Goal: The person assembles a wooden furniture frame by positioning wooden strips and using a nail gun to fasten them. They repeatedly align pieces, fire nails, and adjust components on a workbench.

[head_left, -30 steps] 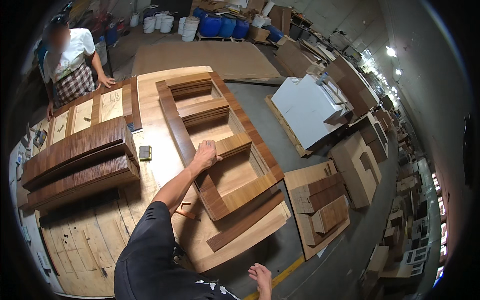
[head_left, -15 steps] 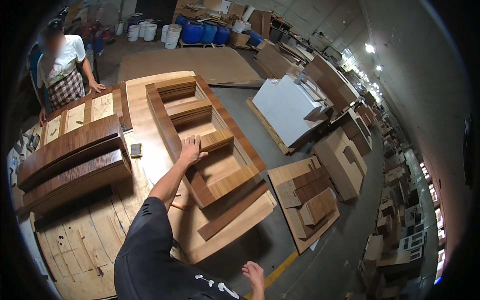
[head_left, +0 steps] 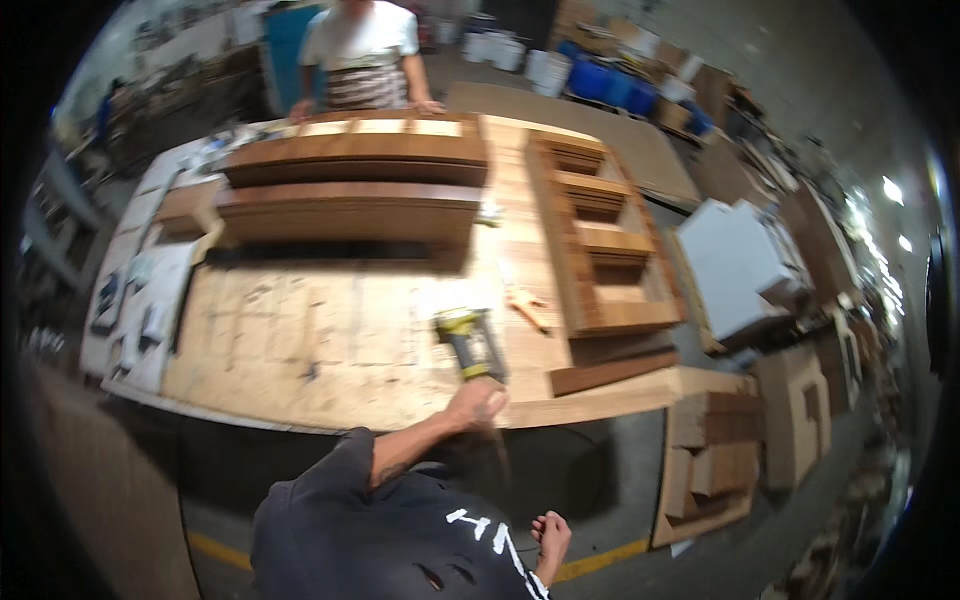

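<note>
Workshop counter (head_left: 270,350): stacked brown boards (head_left: 350,200), left rear; yellow-and-black power tool (head_left: 463,345), mid-counter; left hand (head_left: 474,403), curled at its near end, blurred, cannot tell whether gripping; right hand (head_left: 551,536), loosely closed, empty, beyond near edge; brown compartmented frame (head_left: 612,242), right.

big pale wooden worktable (head_left: 350,395), kinda marked up, two chunky stacks of brown boards (head_left: 350,198) toward the back, ladder-looking brown frame (head_left: 614,242) on the right, dark strip (head_left: 612,372) near its end, orange thingy (head_left: 531,309) beside it
</note>
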